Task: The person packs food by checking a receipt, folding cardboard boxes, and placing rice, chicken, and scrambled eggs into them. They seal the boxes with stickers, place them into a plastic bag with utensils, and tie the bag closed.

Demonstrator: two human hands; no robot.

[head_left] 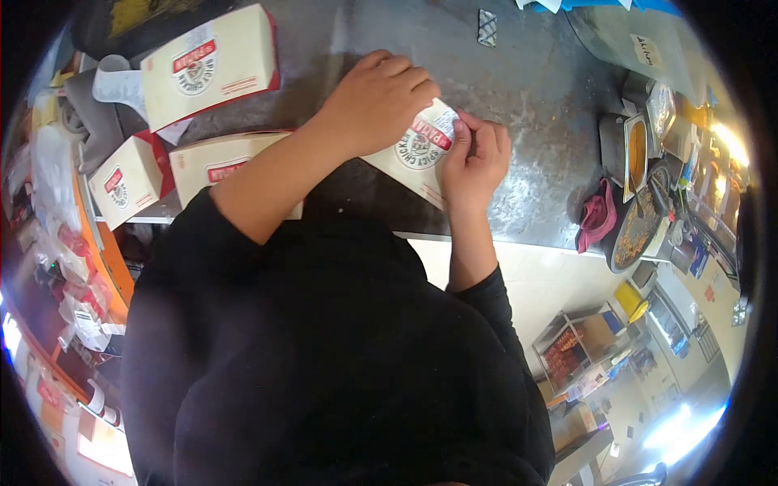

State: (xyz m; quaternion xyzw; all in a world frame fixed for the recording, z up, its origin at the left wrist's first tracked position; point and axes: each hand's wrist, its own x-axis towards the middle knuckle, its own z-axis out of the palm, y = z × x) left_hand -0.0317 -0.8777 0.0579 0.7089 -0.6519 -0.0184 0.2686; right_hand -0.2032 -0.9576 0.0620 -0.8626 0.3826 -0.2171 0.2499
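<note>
Carton (421,154): lying at upper centre of the frame on the table (535,89), printed side up. Left hand (377,101) is pressing down on its upper part, fingers curled over it; right hand (476,158) is pinching its right edge. Three boxes (215,65) are sitting at upper left.

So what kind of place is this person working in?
Most likely a fast-food or takeaway kitchen. The hands fold a printed spicy chicken box on a steel counter, more such boxes wait beside it, and metal pans of food stand at the counter's end.
</note>
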